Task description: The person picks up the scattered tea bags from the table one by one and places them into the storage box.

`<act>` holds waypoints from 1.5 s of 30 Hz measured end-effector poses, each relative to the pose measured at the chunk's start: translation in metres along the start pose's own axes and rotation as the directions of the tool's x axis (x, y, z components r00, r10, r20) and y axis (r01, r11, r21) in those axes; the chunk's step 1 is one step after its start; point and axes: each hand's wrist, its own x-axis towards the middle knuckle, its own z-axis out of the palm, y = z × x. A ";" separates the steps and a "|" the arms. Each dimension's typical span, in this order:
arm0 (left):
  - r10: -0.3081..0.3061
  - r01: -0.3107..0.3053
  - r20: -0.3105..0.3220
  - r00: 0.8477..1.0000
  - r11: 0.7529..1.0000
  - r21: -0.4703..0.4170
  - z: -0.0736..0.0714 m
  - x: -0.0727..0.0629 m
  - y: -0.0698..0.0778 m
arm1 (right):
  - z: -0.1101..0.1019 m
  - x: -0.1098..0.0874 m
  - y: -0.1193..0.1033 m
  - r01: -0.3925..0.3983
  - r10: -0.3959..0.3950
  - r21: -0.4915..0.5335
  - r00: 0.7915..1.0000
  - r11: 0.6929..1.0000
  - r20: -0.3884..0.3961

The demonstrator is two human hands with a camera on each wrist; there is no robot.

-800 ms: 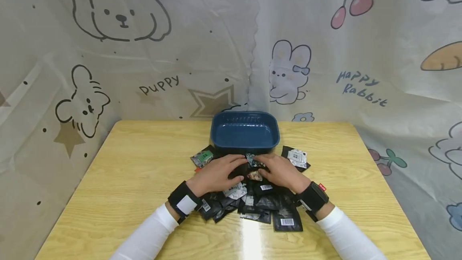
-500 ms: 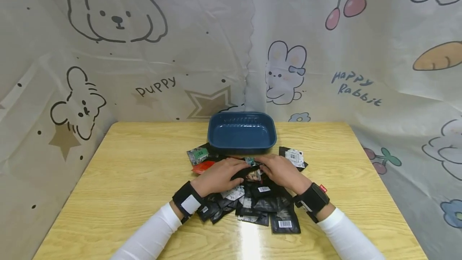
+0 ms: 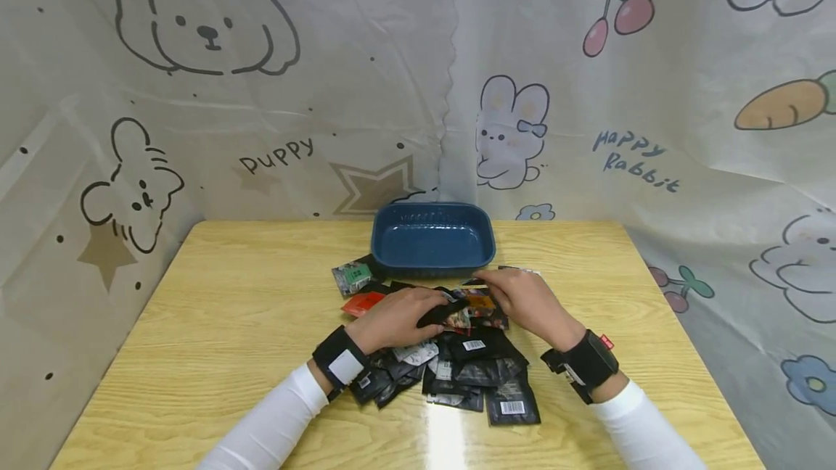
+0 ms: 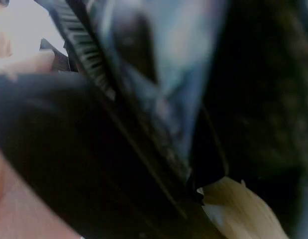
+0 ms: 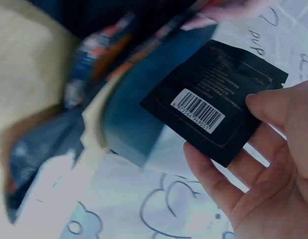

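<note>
In the right wrist view my right hand (image 5: pixel 273 144) pinches a flat black sachet (image 5: pixel 213 99) by its edge, thumb on the barcode side and fingers behind. The head view has this hand over the right side of a heap of black sachets (image 3: pixel 483 372). My left hand (image 3: pixel 398 318) grips a dark sachet (image 3: pixel 439 312) between thumb and fingers at the heap's left-middle part. Up close in the left wrist view, a dark sachet (image 4: pixel 94 159) beside a blurred bluish one (image 4: pixel 178 84) fills most of the picture. An orange-and-dark packet (image 3: pixel 480 301) lies between the hands.
A dark blue basin (image 3: pixel 434 271) stands just behind the heap. Left of the hands are a red packet (image 3: pixel 361 304) and a green-labelled sachet (image 3: pixel 353 276). The wooden table (image 3: pixel 261 274) meets a printed cloth (image 3: pixel 385 93) at the back.
My right hand has drawn off to the right with a sachet, uncovering the orange packet and overlapping the white-labelled sachet there. The left hand stays nearly in place; the head view has shifted slightly.
</note>
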 end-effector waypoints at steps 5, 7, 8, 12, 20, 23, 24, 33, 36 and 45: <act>0.010 -0.010 0.005 1.000 1.000 0.017 -0.002 -0.002 0.002 | -0.011 0.018 0.006 0.011 -0.011 0.007 0.999 1.000 -0.053; 0.029 -0.028 -0.010 1.000 0.999 0.036 -0.003 -0.003 0.004 | -0.011 0.028 0.012 0.009 -0.009 0.006 0.998 1.000 -0.067; 0.038 -0.038 -0.016 0.999 0.998 0.047 -0.003 -0.003 0.005 | -0.011 0.033 0.015 0.003 -0.002 0.008 0.998 1.000 -0.070; 0.071 -0.069 -0.024 0.997 0.996 0.060 -0.002 -0.006 0.011 | -0.003 0.056 0.030 -0.016 0.017 0.004 0.995 1.000 -0.097; 0.110 -0.104 -0.061 0.992 0.990 0.095 -0.001 -0.010 0.021 | 0.032 0.078 0.055 -0.067 0.066 -0.011 0.995 0.998 -0.080; 0.100 -0.094 -0.072 0.992 0.992 0.079 -0.003 -0.013 0.023 | 0.042 0.078 0.057 -0.091 0.091 0.004 0.996 0.996 -0.001; 0.096 -0.091 -0.073 0.993 0.993 0.076 -0.004 -0.014 0.024 | 0.044 0.077 0.056 -0.095 0.095 0.010 0.995 0.995 0.028; 0.075 -0.062 -0.110 0.991 0.991 0.119 -0.017 -0.027 0.019 | 0.039 0.065 0.042 -0.071 0.064 0.046 0.990 0.996 0.127; 0.079 -0.058 -0.161 0.984 0.990 0.130 -0.023 -0.030 0.015 | 0.034 0.058 0.036 -0.048 0.042 0.045 0.991 0.998 0.129; 0.058 -0.027 -0.321 0.945 0.994 0.102 -0.053 -0.038 0.008 | 0.030 0.030 0.010 0.088 -0.091 0.041 0.992 0.995 0.082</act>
